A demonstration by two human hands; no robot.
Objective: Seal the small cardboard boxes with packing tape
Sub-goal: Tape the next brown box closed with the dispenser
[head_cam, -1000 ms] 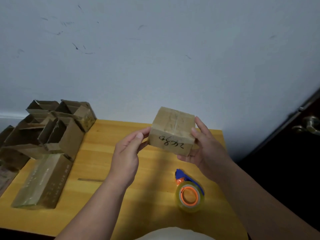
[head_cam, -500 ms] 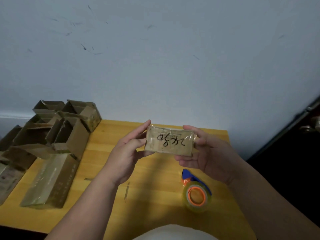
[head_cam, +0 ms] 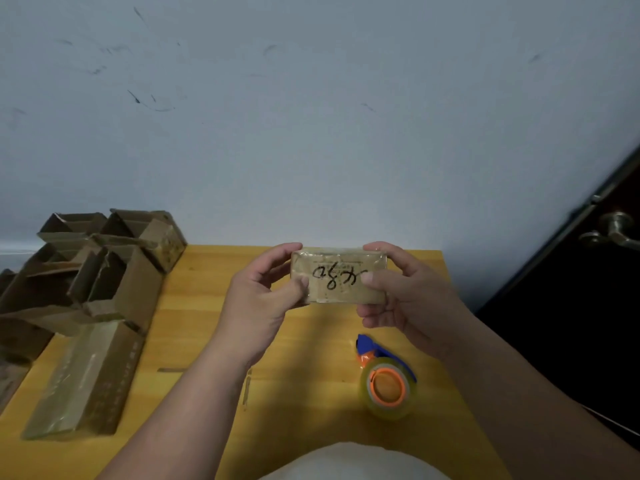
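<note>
Where the room shows at all, it is mostly a pale blue-grey wall [head_cam: 311, 116], marked with dark scuffs and short scratches, filling the upper half of the view. At the right edge stands a dark door [head_cam: 588, 306] with a metal lever handle [head_cam: 613, 230]. Against the wall sits a yellow wooden table [head_cam: 194, 323], its grain running left to right, with a short dark strip lying on it near the left forearm. On the table's left side is a cluster of open cardboard boxes [head_cam: 104, 271], flaps up, packed close together and reaching past the table's left edge. Just in front of them lies a long flat cardboard box [head_cam: 86, 379], its top glossy with tape. Near the right front of the table rests a tape dispenser [head_cam: 386, 382]: a clear roll on an orange core with a blue handle pointing toward the wall. Held in the air above the table's middle, near the wall, is a small taped box [head_cam: 337, 277] with black handwritten marks on the face toward the camera. The left hand [head_cam: 263, 296] grips its left end, thumb on the front and fingers curled behind. The right hand [head_cam: 401, 299] grips the right end likewise, thumb pressed on the front face.
</note>
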